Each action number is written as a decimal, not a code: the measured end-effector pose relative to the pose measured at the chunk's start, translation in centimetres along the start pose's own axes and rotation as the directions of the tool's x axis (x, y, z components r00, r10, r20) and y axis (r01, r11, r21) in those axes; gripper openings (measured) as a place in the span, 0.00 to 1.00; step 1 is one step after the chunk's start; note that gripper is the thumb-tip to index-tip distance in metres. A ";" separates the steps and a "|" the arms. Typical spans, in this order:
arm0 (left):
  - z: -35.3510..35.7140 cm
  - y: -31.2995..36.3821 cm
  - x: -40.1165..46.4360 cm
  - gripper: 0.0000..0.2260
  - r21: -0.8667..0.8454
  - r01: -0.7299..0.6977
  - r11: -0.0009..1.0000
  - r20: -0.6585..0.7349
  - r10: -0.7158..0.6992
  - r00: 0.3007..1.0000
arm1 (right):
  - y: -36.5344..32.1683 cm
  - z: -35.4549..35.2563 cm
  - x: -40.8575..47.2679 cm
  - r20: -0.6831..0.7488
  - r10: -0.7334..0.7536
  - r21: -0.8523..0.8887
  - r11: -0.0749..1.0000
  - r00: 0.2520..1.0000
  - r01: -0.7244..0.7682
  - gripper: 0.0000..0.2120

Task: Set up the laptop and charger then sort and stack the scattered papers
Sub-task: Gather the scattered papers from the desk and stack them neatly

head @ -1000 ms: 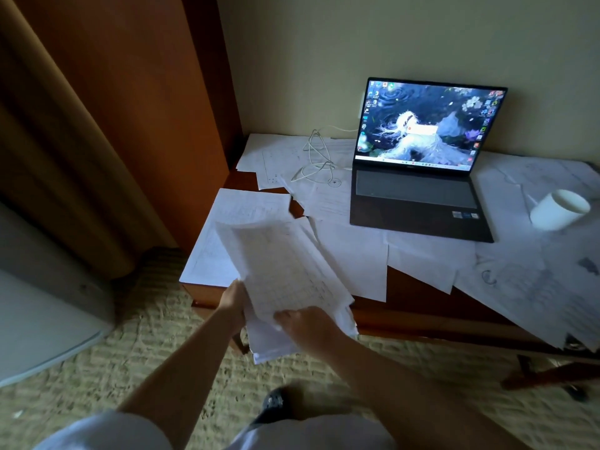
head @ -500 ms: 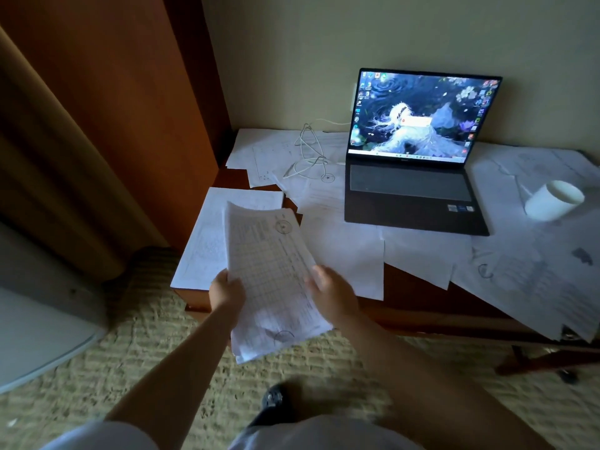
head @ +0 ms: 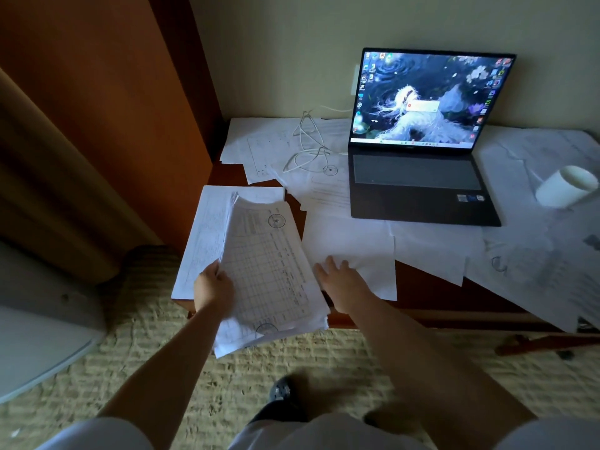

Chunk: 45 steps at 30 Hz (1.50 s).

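My left hand (head: pixel 212 289) grips the left edge of a stack of printed table sheets (head: pixel 271 267) that hangs over the front left edge of the wooden desk (head: pixel 422 287). Just right of the stack, my right hand (head: pixel 339 280) lies with straight fingers on a blank white sheet (head: pixel 350 245). An open laptop (head: pixel 418 157) stands at the back with its screen lit. From its left side a white charger cable (head: pixel 306 147) loops over more loose papers (head: pixel 259 144).
A white mug (head: pixel 565 186) lies on its side on papers at the right. More sheets (head: pixel 545 271) cover the right of the desk and overhang its front edge. A wooden wardrobe side (head: pixel 113 108) stands at the left. Carpet lies below.
My left hand has kept its grip and brought the stack down toward the desk's front left corner. My right hand let go of the stack and moved right onto the blank sheet.
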<state>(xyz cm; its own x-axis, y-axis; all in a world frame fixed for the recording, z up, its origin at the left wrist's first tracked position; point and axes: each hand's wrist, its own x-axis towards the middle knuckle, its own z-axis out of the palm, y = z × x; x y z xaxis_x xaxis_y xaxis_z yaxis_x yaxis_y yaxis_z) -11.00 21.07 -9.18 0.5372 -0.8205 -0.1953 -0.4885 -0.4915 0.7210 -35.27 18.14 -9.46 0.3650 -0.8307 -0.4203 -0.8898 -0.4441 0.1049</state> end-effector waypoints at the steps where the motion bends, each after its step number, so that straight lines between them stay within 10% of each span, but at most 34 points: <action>1: -0.3 -0.1 0.3 0.10 0.005 0.007 1.000 -0.001 -0.007 1.000 | 0.1 0.2 0.1 -0.017 0.011 -0.024 1.000 1.000 -0.011 0.37; 18: -0.7 -0.3 1.3 0.11 -0.068 0.040 0.997 0.098 -0.034 0.995 | -0.4 0.3 -0.2 -0.150 0.023 -0.130 0.991 0.988 -0.043 0.25; 22: -1.1 -0.8 1.0 0.09 -0.065 0.053 0.996 0.093 -0.047 0.995 | 0.5 0.5 -1.2 -0.191 0.250 0.184 0.959 0.949 -0.216 0.13; 25: -0.9 -0.9 1.0 0.09 -0.091 0.080 0.993 0.080 -0.073 0.994 | 1.0 -1.8 -1.0 -0.368 0.457 0.406 0.862 0.810 -0.302 0.05; 30: 0.2 0.4 0.6 0.08 -0.155 0.180 0.971 0.128 -0.160 0.979 | -2.2 -5.3 -1.4 -0.646 0.269 0.346 0.937 0.715 -0.041 0.12; 35: 1.1 1.9 -0.3 0.05 -0.270 0.267 0.925 0.202 -0.217 0.955 | -6.3 -8.4 -2.1 -0.891 0.137 0.297 0.896 0.433 0.330 0.10; 37: 1.0 2.2 -0.6 0.04 -0.347 0.318 0.882 0.255 -0.237 0.937 | -6.0 -9.0 -1.9 -0.786 0.470 0.595 0.751 0.403 0.285 0.08; 39: 0.8 2.3 -0.8 0.03 -0.405 0.352 0.844 0.297 -0.243 0.923 | -4.5 -8.5 -1.5 -0.403 0.752 0.914 0.363 0.522 0.183 0.10; 41: 0.8 2.3 -1.0 0.04 -0.450 0.373 0.811 0.326 -0.240 0.915 | -3.0 -6.6 -1.4 -0.060 0.741 0.997 0.076 0.669 0.006 0.14; 45: 1.1 2.7 -1.2 0.08 -0.514 0.408 0.755 0.382 -0.225 0.896 | -2.8 -3.6 -1.4 0.145 0.716 0.989 -0.076 0.683 -0.130 0.16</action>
<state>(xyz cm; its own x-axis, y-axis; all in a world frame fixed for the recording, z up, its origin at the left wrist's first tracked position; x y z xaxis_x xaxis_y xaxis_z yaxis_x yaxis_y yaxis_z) -13.69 20.42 -7.77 0.3285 -0.7366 -0.5911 0.2040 -0.5558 0.8059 -32.28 19.33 -5.92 -0.4276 -0.8367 -0.3423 -0.2507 0.4735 -0.8443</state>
